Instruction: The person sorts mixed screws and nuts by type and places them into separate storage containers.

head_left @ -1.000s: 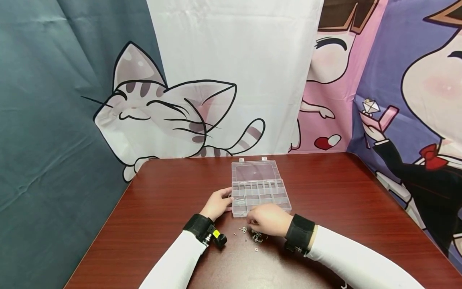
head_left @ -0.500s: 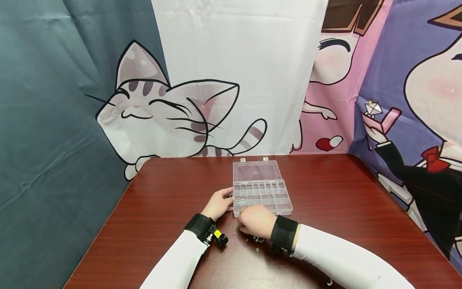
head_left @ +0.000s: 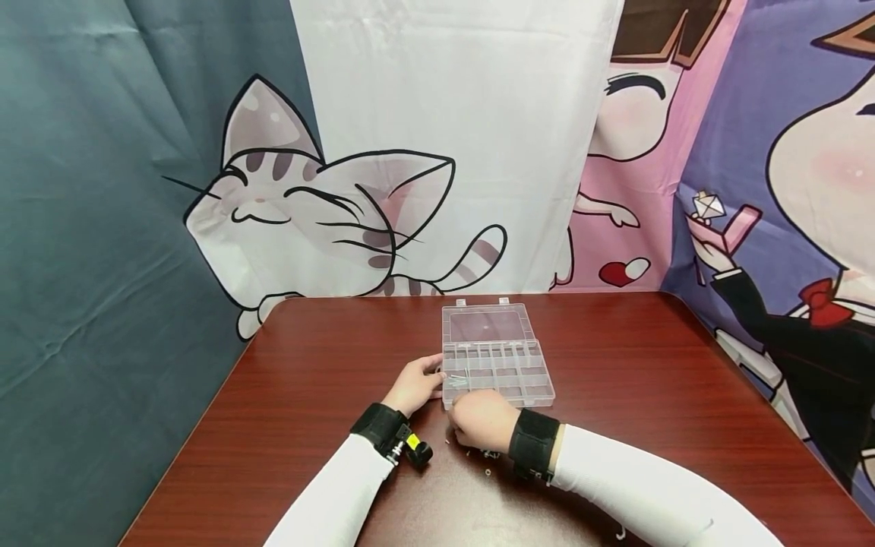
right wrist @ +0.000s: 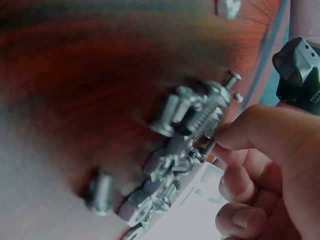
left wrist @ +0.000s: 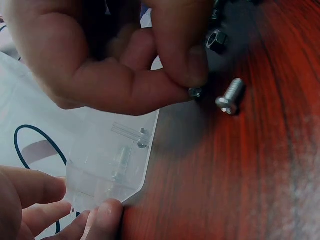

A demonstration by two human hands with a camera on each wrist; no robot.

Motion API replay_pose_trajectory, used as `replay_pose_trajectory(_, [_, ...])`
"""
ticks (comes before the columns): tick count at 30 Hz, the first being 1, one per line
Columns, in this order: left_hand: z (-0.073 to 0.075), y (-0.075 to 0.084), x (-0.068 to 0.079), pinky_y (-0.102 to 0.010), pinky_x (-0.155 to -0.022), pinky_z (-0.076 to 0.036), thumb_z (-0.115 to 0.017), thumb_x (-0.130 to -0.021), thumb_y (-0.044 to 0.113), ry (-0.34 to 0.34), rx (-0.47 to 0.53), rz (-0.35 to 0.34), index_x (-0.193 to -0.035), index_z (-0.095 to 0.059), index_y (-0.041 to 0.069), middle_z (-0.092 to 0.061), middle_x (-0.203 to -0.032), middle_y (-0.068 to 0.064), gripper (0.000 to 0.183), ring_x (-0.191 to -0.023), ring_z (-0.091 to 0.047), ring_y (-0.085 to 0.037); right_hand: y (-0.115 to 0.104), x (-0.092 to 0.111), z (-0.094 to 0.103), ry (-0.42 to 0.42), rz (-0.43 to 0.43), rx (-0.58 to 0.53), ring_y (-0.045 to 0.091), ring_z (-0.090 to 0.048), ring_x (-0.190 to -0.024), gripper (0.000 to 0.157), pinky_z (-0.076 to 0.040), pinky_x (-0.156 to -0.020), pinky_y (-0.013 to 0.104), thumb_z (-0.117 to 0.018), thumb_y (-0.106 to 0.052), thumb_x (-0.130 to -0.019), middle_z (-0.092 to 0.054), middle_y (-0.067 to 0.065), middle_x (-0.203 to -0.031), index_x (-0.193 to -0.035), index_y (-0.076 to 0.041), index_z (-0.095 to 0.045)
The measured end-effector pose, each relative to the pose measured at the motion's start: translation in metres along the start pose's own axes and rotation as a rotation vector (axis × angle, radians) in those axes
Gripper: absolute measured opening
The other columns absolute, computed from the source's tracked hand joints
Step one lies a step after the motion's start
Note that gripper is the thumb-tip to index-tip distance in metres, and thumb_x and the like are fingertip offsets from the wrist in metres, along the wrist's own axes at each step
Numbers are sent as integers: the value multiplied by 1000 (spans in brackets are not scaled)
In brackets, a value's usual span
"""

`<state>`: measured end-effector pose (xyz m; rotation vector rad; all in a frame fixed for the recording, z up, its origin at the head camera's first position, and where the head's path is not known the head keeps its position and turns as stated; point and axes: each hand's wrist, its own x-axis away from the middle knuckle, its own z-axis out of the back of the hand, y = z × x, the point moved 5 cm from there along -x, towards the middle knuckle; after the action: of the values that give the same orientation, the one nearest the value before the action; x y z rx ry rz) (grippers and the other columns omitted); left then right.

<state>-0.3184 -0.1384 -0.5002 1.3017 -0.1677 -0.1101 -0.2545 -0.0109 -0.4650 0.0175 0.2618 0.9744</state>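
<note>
A clear plastic compartment box (head_left: 547,380) lies on the table with its lid folded back. My left hand (head_left: 413,386) grips its left side, and the left wrist view shows thumb and fingers (left wrist: 106,217) at a corner. Screws (left wrist: 120,162) lie inside a near-left compartment. My right hand (head_left: 484,419) is just in front of the box, pinching a small screw (left wrist: 195,92) between thumb and index finger; most of the screw is hidden. Beneath the right hand is a pile of bolts and nuts (right wrist: 172,157), partly covered in the head view.
Around the pile lie a loose bolt (left wrist: 231,97), a hex nut (left wrist: 217,41) and another single nut (head_left: 488,472). The dark red wooden table (head_left: 328,342) ends at a printed curtain (head_left: 533,152) behind the box.
My right hand has moved left from over the pile to the box's front-left corner, staying nearly still in the last half second. The left hand keeps its hold on the box.
</note>
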Motion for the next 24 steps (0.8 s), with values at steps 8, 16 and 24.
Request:
replay_pose_trajectory(8, [0, 0, 0, -36, -81, -60, -53, -100, 2, 7, -4, 10, -146, -44, -4, -47, -144, -27, 48, -116, -60, -35, 0, 3, 1, 13, 13, -31, 7, -49, -53, 25, -41, -42, 24, -77, -26, -74, -50, -10, -66, -64, -23, -54])
replay_pose_trajectory(16, [1, -1, -2, -36, -81, -60, -54, -99, 3, 15, -1, 11, -145, -45, -4, -47, -144, -27, 48, -117, -60, -36, 22, -1, 13, 46, -66, -169, 2, -42, -55, 18, -35, -45, 19, -73, -20, -73, -46, -13, -70, -69, -21, -55])
replay_pose_trajectory(24, [-1, -1, -1, -36, -81, -60, -52, -99, 2, 13, 22, 19, -146, -44, -4, -48, -143, -26, 47, -112, -62, -33, 46, -6, 18, 56, -122, -238, 6, -44, -56, 17, -38, -48, 23, -72, -17, -78, -48, -12, -65, -74, -19, -55])
